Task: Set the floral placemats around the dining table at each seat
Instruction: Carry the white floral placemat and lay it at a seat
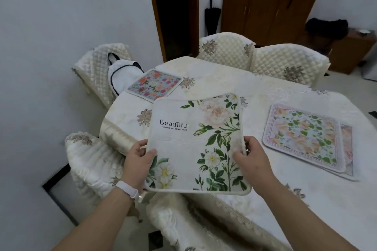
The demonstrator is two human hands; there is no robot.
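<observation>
Near the centre of the frame, both hands hold a cream placemat (195, 142) printed with white and pale pink flowers, green leaves and the word "BeauTiful" in dark letters. The left hand (138, 159) grips its lower left edge, thumb lying on the printed face and the other fingers curled out of sight beneath; a white wristband (126, 188) circles that wrist. The right hand (252, 159) pinches the lower right edge, thumb on top and fingers wrapped around the rim. The mat is held roughly flat and slightly tilted above the near left part of the dining table (234, 81), which is covered in a cream embroidered cloth; whether its far edge touches the cloth cannot be told. Toward the upper left of the table lies a pink-flowered placemat (155, 84), flat at the table's edge, just beside a white bag (120, 75) resting on a quilted chair (95, 67). At the right of the frame lies an orange-and-green placemat (304, 136), sitting on top of another mat (346, 149) whose edge shows on its right side. Two more quilted chair backs (265, 59) stand at the far side of the table, in the upper middle. A further covered chair (89, 161) sits at the lower left, below the left hand. A dark folded umbrella (212, 17) leans by the doorway at the top.
</observation>
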